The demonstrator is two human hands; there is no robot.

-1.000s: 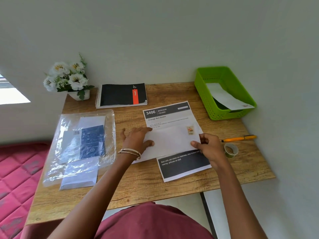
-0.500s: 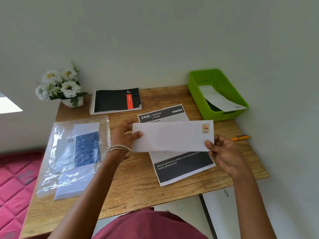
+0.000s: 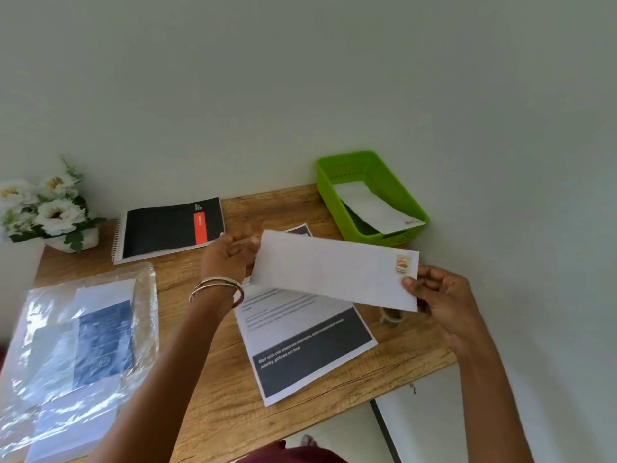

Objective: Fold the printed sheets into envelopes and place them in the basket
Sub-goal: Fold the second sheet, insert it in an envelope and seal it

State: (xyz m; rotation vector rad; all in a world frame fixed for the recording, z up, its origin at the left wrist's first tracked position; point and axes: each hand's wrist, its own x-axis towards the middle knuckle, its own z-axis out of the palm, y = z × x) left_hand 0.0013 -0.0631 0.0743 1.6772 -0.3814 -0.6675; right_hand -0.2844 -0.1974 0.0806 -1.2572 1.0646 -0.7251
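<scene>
Lifted clear of the desk now: white stamped envelope (image 3: 334, 270), which a second ago lay flat on the printed sheet (image 3: 300, 342) and half a second ago was just rising. Held in the air at both short ends, tilted so the stamped right end dips lower, long edge roughly across the view. Right hand (image 3: 440, 295) pinching the lower right corner, thumb on the front face just under the stamp. Left hand (image 3: 230, 259), bangles at the wrist, at the left end with fingers curled behind it; seemingly gripping, though contact partly hidden. Two-ended hold probably to keep the thin paper from sagging while carried. Also swung left and up since earlier: the camera view. Printed sheet left flat on the wooden desk (image 3: 207, 412), unfolded. Green basket (image 3: 337, 202) at the far right corner, well apart from the hands, already holding one envelope (image 3: 374, 208). Likely step: envelope headed for the basket.
</scene>
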